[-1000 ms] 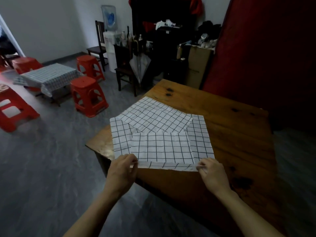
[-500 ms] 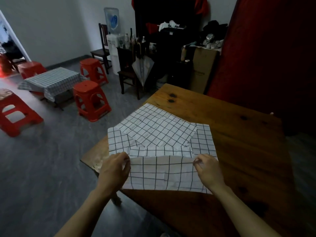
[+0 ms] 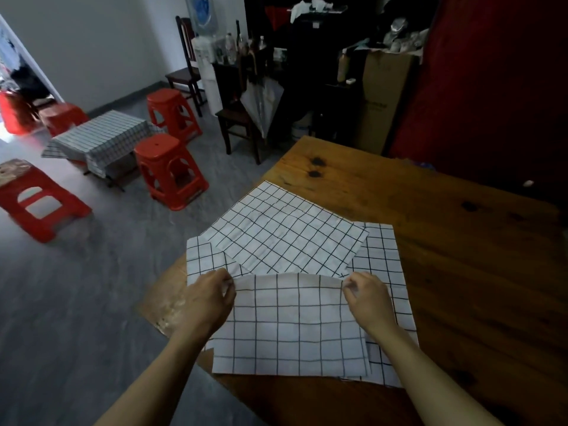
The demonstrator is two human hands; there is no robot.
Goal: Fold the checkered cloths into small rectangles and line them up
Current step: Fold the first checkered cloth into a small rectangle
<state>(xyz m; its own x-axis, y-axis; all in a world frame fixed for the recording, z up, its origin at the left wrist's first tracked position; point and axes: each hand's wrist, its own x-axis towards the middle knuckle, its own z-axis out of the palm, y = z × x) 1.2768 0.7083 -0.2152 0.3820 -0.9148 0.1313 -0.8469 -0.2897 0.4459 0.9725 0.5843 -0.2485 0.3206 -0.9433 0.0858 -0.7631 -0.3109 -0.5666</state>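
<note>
Head view: hands (image 3: pixel 212 298) pinching top cloth (image 3: pixel 292 327) hide its far corners.

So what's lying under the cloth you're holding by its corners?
Under the held cloth lies another checkered cloth, showing past its right and far sides, on the wooden table. A tilted cloth overlaps that one. Anything beneath is hidden.

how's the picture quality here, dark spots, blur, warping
Head view: dim overall, the far right side nearly black; brightest at the doorway on the left. Wide-angle warping bends the table edges and stretches the forearms. The stool at the left edge looks smeared. The cloth and both hands are sharp enough to read the grid.
</note>
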